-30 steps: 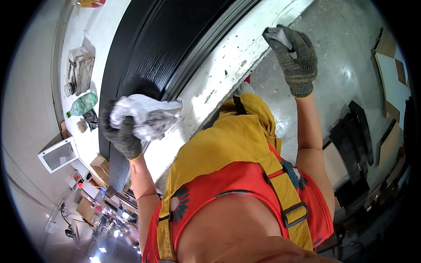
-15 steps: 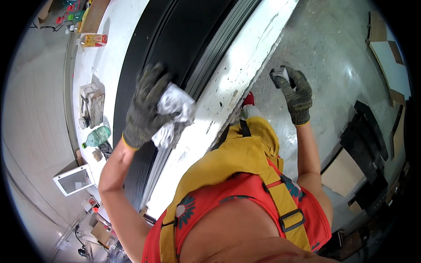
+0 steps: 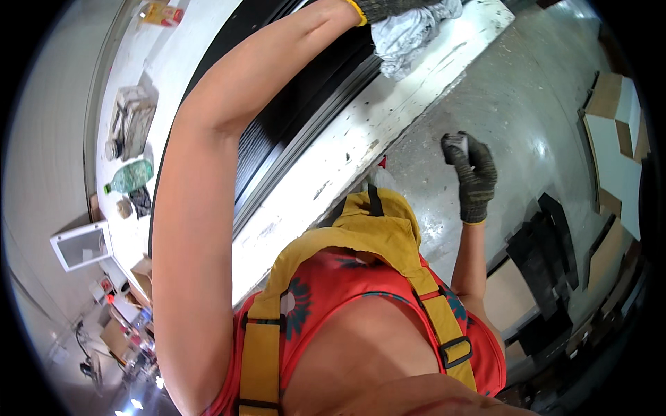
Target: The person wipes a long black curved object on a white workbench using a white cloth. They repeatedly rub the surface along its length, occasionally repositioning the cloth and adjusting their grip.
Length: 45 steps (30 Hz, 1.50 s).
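Note:
My left hand (image 3: pixel 392 8), in a dark knitted glove with a yellow cuff, is at the top edge, where its fingers are partly cut off. It holds a crumpled whitish cloth (image 3: pixel 406 41) against a long black panel (image 3: pixel 312 93) with ridged edging. The cloth hangs over the edging onto the white bench (image 3: pixel 361 145). My right hand (image 3: pixel 479 180), gloved alike, is held above the grey floor to the right of the bench, apart from the panel. Its fingers curl around a small whitish thing (image 3: pixel 458 142), mostly hidden, whose kind I cannot make out.
Along the far left of the bench stand a green plastic bottle (image 3: pixel 132 177), a marbled box (image 3: pixel 135 118) and a bottle with orange liquid (image 3: pixel 161 14). Dark strips (image 3: pixel 541 256) and cardboard pieces (image 3: pixel 614 139) lie on the floor at right.
My left hand has slid the cloth away from me along the panel, up and to the right, with the arm stretched out. My right hand has dropped slightly lower in view, still closed.

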Available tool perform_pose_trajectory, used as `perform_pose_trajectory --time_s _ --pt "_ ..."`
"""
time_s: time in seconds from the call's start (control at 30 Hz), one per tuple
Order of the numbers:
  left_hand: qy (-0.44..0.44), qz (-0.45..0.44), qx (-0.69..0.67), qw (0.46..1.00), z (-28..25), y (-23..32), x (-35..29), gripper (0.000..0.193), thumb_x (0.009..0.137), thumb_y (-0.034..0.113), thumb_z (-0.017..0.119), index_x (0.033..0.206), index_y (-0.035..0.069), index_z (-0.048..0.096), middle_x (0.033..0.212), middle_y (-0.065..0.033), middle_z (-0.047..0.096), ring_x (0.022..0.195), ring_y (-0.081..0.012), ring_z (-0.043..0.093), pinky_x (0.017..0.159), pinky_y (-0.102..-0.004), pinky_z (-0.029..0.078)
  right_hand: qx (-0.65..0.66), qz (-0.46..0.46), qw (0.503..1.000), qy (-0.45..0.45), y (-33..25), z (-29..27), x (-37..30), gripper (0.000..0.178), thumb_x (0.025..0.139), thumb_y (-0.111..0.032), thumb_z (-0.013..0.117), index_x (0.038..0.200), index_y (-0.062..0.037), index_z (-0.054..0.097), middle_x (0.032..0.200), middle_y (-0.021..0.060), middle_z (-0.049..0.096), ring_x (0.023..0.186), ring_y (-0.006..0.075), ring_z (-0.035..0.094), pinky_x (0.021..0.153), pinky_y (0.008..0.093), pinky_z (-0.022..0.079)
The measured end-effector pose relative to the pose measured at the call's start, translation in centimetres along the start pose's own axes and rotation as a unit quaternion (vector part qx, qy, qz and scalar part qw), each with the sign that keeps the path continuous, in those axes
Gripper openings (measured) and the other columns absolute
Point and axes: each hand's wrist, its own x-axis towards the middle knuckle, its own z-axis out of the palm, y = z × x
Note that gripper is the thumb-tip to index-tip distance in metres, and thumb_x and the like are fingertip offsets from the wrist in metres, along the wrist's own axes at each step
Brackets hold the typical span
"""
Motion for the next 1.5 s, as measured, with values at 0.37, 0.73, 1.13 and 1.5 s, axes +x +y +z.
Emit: perform_pose_trajectory --time_s 0.37,0.73,1.13,1.5 --pt "-0.054 0.011 0.000 0.998 -5.6 3.0 -9.4 0.076 0.081 0.037 0.072 0.144 0.004 0.045 0.148 -0.0216 0.043 0.142 -0.0366 0.034 0.120 -0.0516 0.021 0.320 -0.206 0.918 -0.113 -14.9 10.6 27.3 0.031 0.089 -0.024 0.074 0.112 -0.0038 0.068 0.102 0.0018 0.068 0.089 0.0142 0.064 0.073 0.0303 0.052" --pt "-0.160 -0.241 0.052 0.956 -23.7 10.1 -34.4 0.080 0.068 0.037 0.085 0.139 0.013 0.057 0.150 -0.0168 0.046 0.143 -0.0385 0.037 0.121 -0.0503 0.020 0.331 -0.095 0.934 -0.101 -13.5 14.2 29.2 0.030 0.090 -0.020 0.075 0.113 -0.0010 0.069 0.096 0.0026 0.071 0.079 0.0106 0.065 0.067 0.0246 0.054" --pt "-0.116 -0.341 0.033 0.932 -24.9 11.1 -37.6 0.090 0.052 0.048 0.088 0.133 0.019 0.064 0.146 -0.0222 0.048 0.132 -0.0407 0.047 0.111 -0.0486 0.038 0.179 -0.156 0.967 -0.095 -14.4 15.1 25.1 0.027 0.096 -0.025 0.068 0.112 -0.0033 0.071 0.093 0.0010 0.069 0.080 0.0084 0.062 0.067 0.0226 0.051" --pt "-0.122 -0.328 0.072 0.934 -25.4 14.7 -39.6 0.080 0.052 0.029 0.088 0.129 0.020 0.067 0.147 -0.0210 0.046 0.132 -0.0401 0.046 0.111 -0.0492 0.037 0.227 -0.153 0.961 -0.050 -11.8 13.4 19.7 0.026 0.095 -0.022 0.070 0.112 -0.0024 0.071 0.088 0.0007 0.070 0.069 0.0074 0.059 0.059 0.0222 0.048"
